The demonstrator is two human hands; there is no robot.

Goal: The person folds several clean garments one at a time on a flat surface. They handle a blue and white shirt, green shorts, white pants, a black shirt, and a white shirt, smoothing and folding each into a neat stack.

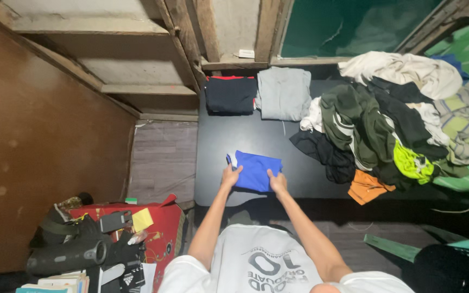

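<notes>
Both hands pressing a folded blue garment flat: left hand at its left edge, right hand at its near right corner. Lying on the black table, well left of the clothes heap.

Both arms outstretched, palms down

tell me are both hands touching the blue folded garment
Touching. The head view shows the left hand resting on the left edge of the blue folded garment and the right hand pressing its lower right corner.
</notes>
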